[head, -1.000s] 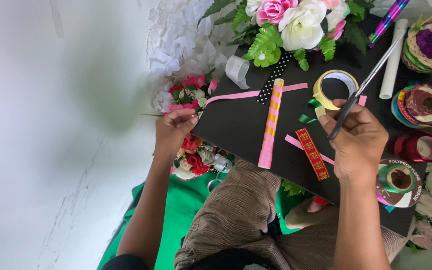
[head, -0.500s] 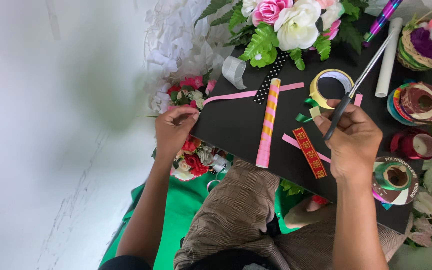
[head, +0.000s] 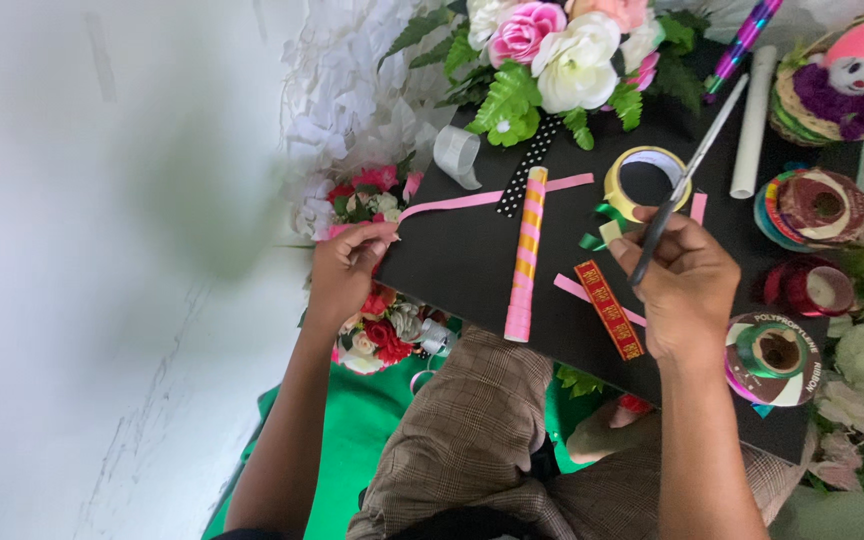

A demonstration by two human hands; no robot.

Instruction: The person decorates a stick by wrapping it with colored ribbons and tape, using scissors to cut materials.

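Right hand [head: 687, 290] is closed around the handles of a pair of long dark metal scissors [head: 690, 175]; the blades run up and away from the grip, tips near a white paper tube [head: 752, 125]. Whether the blades are parted cannot be told. Just beside the right thumb lies a short curl of green ribbon [head: 597, 225], touching a roll of yellow-edged tape [head: 642, 180] that sits under the scissor shaft.

Left hand [head: 347, 265] pinches one end of a narrow pink satin ribbon [head: 492, 197] between thumb and fingertips, at the left edge of a black board [head: 452, 270]. From that pinch the ribbon runs rightward across the board and passes beneath the upper end of a pink-and-orange striped paper stick [head: 524, 255], which lies between the two hands.

Below the right hand lies a red-and-gold patterned strip [head: 609, 310], across a second pink strip [head: 577, 291]. To the right of the wrist sits a spool of green and purple ribbon [head: 774, 358]. Beyond the stick, a black polka-dot ribbon [head: 522, 175] leads up to a bouquet of pink and white artificial flowers [head: 552, 55]. Under the left hand, off the board, rests a small cluster of red flowers [head: 382, 325].
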